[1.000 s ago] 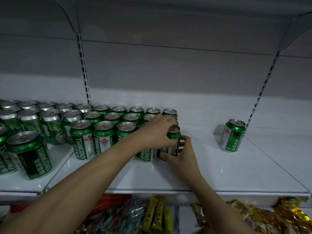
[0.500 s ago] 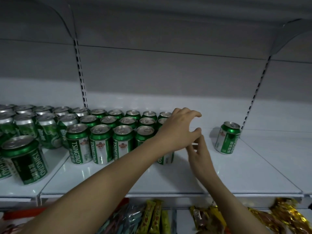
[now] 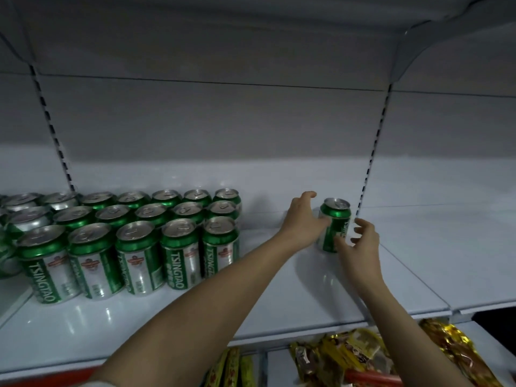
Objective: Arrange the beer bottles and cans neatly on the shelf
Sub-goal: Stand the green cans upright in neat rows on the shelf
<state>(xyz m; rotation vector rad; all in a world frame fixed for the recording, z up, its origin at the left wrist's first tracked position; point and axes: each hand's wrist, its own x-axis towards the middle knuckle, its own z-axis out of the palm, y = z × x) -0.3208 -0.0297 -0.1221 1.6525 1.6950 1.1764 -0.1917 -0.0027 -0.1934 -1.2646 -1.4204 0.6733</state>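
The lone can (image 3: pixel 335 224) stands upright on the shelf (image 3: pixel 279 289), well apart from the block of cans (image 3: pixel 134 233), on that block's right. The left hand (image 3: pixel 303 222) touches its side, fingers spread; the right hand (image 3: pixel 360 244) hovers just beside it, fingers loosely apart, gripping nothing. It is probably light, thin-walled and smooth, so best held round the middle. The hands hide its lower label, and the block runs out of view.

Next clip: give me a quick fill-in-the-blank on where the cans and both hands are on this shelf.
1. The lone can stands ____ on the white shelf.
2. The left hand and the right hand flank the ____ can.
3. The grouped cans stand to the ____ of the lone can.
4. The grouped cans' labels read ____.

Missing words: upright; lone; left; TSINGTAO
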